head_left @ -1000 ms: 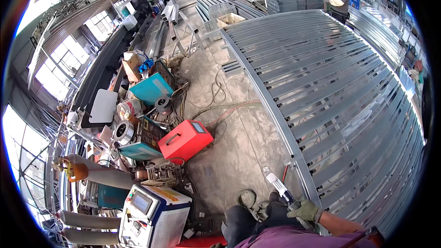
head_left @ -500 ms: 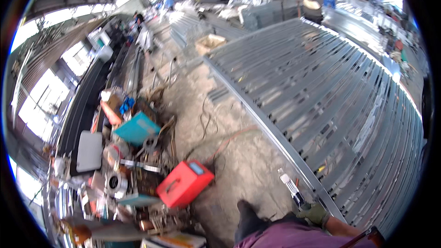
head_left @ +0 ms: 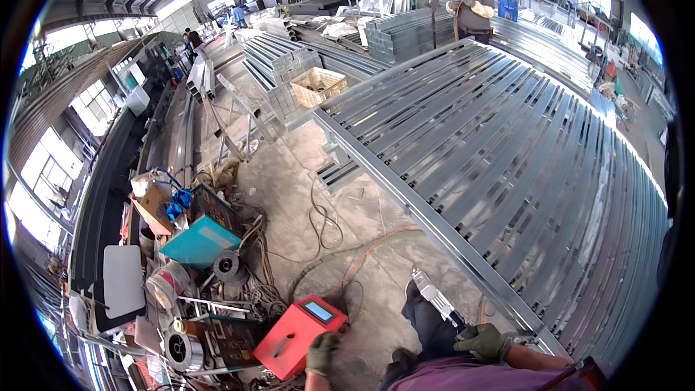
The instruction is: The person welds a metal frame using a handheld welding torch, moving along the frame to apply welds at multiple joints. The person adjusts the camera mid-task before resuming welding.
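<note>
My right hand (head_left: 485, 342), in a dark green work glove, is closed around the dark grip of a silver handheld welding gun (head_left: 433, 295). The gun's nozzle points up and away, over my leg and the concrete floor. My left hand (head_left: 321, 353), gloved the same way, is at the right side of a red metal box (head_left: 293, 342) with a small screen and a black top handle. Whether it touches the box I cannot tell, and its fingers are partly hidden and blurred.
A large frame of grey metal bars (head_left: 463, 166) fills the right side. On the left are a teal box (head_left: 202, 241), wire spools (head_left: 184, 351) and tangled cables. Hoses cross the floor (head_left: 289, 188). A person (head_left: 474, 11) stands beyond the frame near a plastic crate (head_left: 318, 87).
My left hand has come into view beside the red box. The welding gun and my right hand have shifted slightly left in the picture, and the whole view has turned a little.
</note>
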